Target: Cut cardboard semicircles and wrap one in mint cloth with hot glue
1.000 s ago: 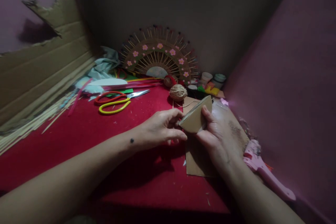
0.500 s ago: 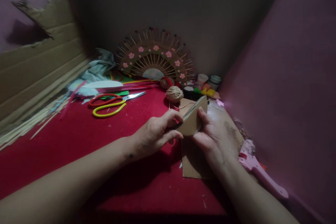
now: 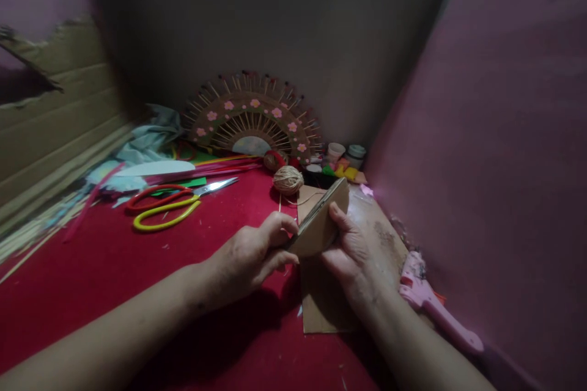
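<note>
Between my hands is a folded or layered piece of cardboard [image 3: 321, 229], held tilted above the work surface. My right hand [image 3: 351, 250] grips its right side, thumb on the near face. At its lower left corner, my left hand [image 3: 263, 250] pinches the edge with thumb and fingers; some of those fingertips are hidden behind it. Beneath lies a flat cardboard sheet [image 3: 323, 311] on the red cloth [image 3: 220, 330]. A ball of twine [image 3: 288, 180] rests just beyond, its loose strand running toward the cardboard.
Scissors [image 3: 183, 204] with red and yellow handles lie at left, near thin sticks [image 3: 27, 244]. A decorated stick fan [image 3: 252, 116] stands at the back beside small paint pots [image 3: 355, 156]. A pink glue gun [image 3: 440, 305] lies at right by the wall.
The view has shifted, so the surroundings appear lower and further left. Both hands keep their hold on the cardboard, with little change in their grip.
</note>
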`<state>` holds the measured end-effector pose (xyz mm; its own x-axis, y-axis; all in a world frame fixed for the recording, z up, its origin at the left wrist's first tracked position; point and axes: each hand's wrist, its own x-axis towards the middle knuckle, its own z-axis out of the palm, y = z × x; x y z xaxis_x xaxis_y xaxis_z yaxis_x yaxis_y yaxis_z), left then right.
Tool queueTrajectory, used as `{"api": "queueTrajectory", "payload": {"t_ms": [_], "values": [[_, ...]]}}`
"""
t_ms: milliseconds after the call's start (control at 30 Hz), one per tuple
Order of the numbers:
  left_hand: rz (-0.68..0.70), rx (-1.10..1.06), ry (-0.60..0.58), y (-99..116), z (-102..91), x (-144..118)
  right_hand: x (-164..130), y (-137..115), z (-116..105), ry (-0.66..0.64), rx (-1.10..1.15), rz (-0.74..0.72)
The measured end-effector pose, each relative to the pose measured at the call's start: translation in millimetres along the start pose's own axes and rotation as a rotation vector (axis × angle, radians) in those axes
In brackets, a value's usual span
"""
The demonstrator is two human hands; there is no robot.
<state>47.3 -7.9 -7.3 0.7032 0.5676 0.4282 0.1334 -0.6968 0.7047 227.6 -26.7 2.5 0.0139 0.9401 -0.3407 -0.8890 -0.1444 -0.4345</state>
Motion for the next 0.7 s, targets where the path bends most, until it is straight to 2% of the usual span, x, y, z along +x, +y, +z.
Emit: {"api": "queueTrajectory", "payload": {"t_ms": [333, 567, 700], "values": [[0.002, 0.036, -0.004, -4.8, -0.3, -2.6, 2.3, -2.0, -5.0, -0.060, -0.131, -0.126], [-0.183, -0.123, -0.026, 5.4, -2.8, 5.1, -6.5, 3.1, 4.5, -0.248, -0.289, -0.392], [-0.239, -0.144, -0.061, 1.7, 0.5, 6.4, -19.1, 9.8, 9.4, -0.327, -0.442, -0.483]]}}
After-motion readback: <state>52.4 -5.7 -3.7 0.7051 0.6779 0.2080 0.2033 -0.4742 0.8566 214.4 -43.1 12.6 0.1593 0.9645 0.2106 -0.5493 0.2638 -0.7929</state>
